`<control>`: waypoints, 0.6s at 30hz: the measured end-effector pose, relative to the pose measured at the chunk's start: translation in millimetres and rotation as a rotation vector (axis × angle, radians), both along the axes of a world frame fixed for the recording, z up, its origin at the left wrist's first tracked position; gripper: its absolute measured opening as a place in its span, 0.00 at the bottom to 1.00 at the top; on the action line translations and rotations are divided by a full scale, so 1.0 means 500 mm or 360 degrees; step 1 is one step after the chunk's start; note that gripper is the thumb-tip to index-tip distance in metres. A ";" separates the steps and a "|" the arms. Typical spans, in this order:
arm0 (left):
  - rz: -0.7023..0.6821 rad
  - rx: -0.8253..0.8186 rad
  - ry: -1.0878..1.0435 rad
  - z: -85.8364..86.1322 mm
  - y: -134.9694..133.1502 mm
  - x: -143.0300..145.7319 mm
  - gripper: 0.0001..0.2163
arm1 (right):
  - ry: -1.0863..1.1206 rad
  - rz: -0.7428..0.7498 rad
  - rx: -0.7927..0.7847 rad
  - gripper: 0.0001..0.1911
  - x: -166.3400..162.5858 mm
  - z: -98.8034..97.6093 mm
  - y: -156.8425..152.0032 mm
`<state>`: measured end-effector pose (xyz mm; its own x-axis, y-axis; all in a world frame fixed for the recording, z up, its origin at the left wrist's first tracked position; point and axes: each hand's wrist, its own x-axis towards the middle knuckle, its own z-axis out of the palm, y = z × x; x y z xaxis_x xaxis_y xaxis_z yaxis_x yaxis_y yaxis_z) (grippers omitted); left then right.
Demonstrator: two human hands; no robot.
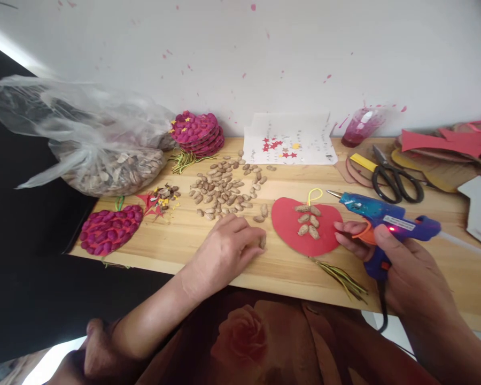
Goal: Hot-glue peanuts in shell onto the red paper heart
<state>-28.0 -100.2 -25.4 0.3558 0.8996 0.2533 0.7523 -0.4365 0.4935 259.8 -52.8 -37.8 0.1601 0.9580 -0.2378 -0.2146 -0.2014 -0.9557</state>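
Note:
My right hand (401, 264) is wrapped round the grip of a blue hot glue gun (385, 216), its red light on and its nozzle pointing left above the table. Just left of that hand lies a red heart-shaped card (292, 235) with several peanut shells (308, 219) glued down its middle and a yellow loop at its top. My left hand (228, 248) rests on the wooden table (184, 235), fingers curled, pinching a peanut shell (262, 241) at the fingertips. A loose pile of peanut shells (224, 187) lies just beyond it.
A clear plastic bag of shells (104, 160) sits at the left. A painted magenta heart (108, 230) and a stack of similar ones (198, 131) lie nearby. Black scissors (396, 179), a paper with red stars (288, 144), a pink cup (361, 125) and cardboard cut-outs (444, 147) are at the right.

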 end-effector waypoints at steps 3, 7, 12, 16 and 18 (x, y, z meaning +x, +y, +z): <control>0.0032 0.0032 0.0035 0.002 0.018 0.001 0.07 | -0.0004 0.0012 0.0006 0.19 -0.001 0.001 0.001; 0.0165 0.0144 0.0103 0.011 0.068 -0.016 0.05 | -0.0012 0.0009 0.0022 0.19 -0.003 0.004 0.001; 0.0217 0.0029 0.0284 0.032 0.131 -0.008 0.04 | 0.0009 -0.0018 0.0026 0.18 -0.004 0.005 -0.001; 0.0154 -0.0096 0.0465 0.039 0.153 0.021 0.06 | 0.0018 0.0008 0.0035 0.18 -0.002 0.004 -0.001; 0.0143 -0.0131 0.0497 0.040 0.158 0.029 0.06 | 0.0015 0.0034 0.0047 0.16 -0.001 0.001 0.000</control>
